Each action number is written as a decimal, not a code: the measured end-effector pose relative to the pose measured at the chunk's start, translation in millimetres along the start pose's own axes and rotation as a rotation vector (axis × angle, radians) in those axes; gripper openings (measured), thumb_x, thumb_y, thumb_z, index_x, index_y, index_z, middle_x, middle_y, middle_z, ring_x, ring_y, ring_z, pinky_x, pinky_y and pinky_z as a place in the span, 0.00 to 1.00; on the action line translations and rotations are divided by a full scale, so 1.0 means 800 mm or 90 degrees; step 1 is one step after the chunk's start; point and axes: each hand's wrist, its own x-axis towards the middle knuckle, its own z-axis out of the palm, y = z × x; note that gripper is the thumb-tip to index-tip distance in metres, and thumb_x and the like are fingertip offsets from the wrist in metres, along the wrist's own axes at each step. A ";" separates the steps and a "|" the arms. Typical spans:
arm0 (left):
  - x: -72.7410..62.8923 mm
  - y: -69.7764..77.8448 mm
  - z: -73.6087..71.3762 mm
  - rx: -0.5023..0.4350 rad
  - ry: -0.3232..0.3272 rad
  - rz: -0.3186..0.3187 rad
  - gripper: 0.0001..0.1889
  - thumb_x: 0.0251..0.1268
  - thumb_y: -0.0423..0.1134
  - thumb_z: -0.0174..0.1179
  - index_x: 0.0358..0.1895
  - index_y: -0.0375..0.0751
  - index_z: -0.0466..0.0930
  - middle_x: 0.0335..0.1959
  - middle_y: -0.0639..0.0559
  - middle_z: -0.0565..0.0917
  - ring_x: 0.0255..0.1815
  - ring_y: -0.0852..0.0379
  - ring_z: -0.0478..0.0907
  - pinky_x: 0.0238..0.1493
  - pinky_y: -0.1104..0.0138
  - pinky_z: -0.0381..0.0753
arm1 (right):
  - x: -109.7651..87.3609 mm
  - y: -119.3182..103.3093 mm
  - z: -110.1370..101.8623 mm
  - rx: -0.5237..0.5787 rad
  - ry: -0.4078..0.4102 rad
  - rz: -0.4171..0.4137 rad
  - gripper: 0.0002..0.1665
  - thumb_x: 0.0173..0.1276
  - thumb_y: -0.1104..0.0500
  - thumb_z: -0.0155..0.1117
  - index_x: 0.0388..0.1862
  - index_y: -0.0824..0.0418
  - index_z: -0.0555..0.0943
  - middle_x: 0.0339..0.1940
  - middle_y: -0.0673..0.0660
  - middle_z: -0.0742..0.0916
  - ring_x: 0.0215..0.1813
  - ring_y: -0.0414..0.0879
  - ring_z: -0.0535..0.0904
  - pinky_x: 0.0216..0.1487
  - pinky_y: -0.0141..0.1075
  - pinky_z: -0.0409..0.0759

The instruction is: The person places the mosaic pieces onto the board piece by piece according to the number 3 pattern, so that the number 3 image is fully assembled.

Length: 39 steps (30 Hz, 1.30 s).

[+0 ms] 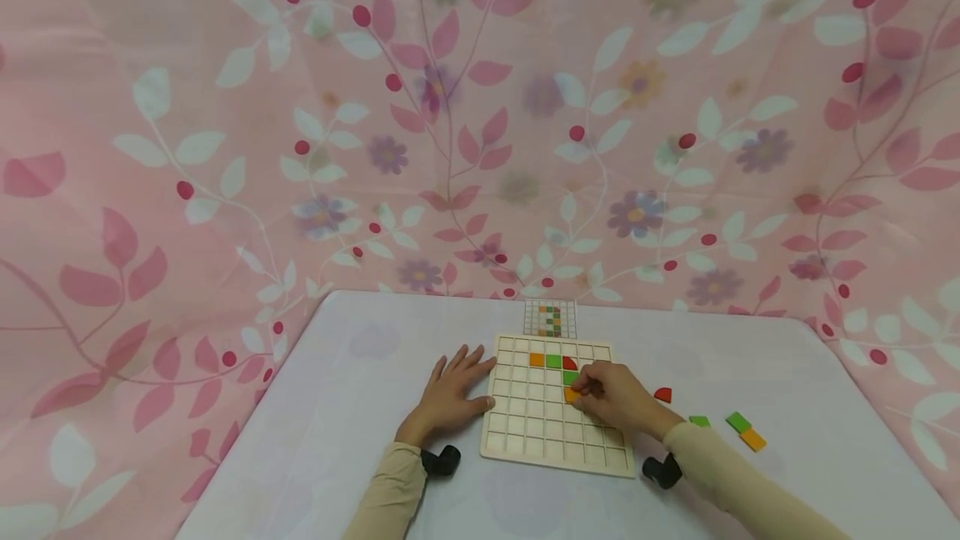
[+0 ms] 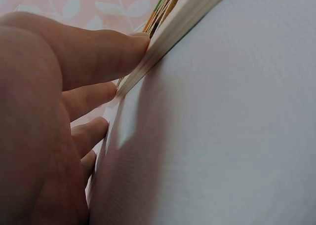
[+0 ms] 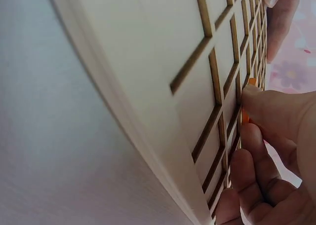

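Note:
A pale wooden grid board (image 1: 525,432) lies on the table. My right hand (image 1: 618,398) is over its right half, pinching an orange square tile (image 1: 572,396) between thumb and fingertips, right at a cell below a green tile (image 1: 570,377). In the right wrist view, the orange tile (image 3: 246,115) shows between the thumb (image 3: 276,111) and a finger. An orange tile (image 1: 537,360), a green tile (image 1: 553,362) and a red quarter-round tile (image 1: 570,363) sit in a row above. My left hand (image 1: 450,394) is spread at the board's left edge, its thumb (image 2: 108,55) against the side.
Behind the board lies a pattern card (image 1: 530,319) printed with a coloured grid. To the right are a loose red quarter-round piece (image 1: 663,395), a green piece (image 1: 699,421) partly behind the sleeve, and green (image 1: 738,422) and orange (image 1: 752,439) tiles. A floral cloth (image 1: 450,107) hangs behind the table.

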 end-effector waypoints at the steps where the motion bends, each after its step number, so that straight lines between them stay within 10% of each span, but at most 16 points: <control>1: 0.000 0.000 0.000 -0.001 0.001 0.001 0.35 0.70 0.48 0.65 0.79 0.46 0.71 0.85 0.42 0.63 0.88 0.36 0.50 0.84 0.33 0.41 | 0.001 0.000 0.000 -0.001 -0.002 0.001 0.06 0.67 0.61 0.77 0.40 0.57 0.87 0.37 0.47 0.86 0.38 0.42 0.76 0.39 0.28 0.77; 39: 0.001 -0.003 0.004 0.006 0.006 -0.004 0.36 0.71 0.51 0.64 0.80 0.47 0.70 0.85 0.44 0.63 0.89 0.38 0.50 0.84 0.33 0.42 | 0.006 0.009 0.003 0.052 0.007 0.057 0.08 0.64 0.60 0.80 0.37 0.55 0.86 0.34 0.47 0.86 0.36 0.44 0.75 0.36 0.28 0.74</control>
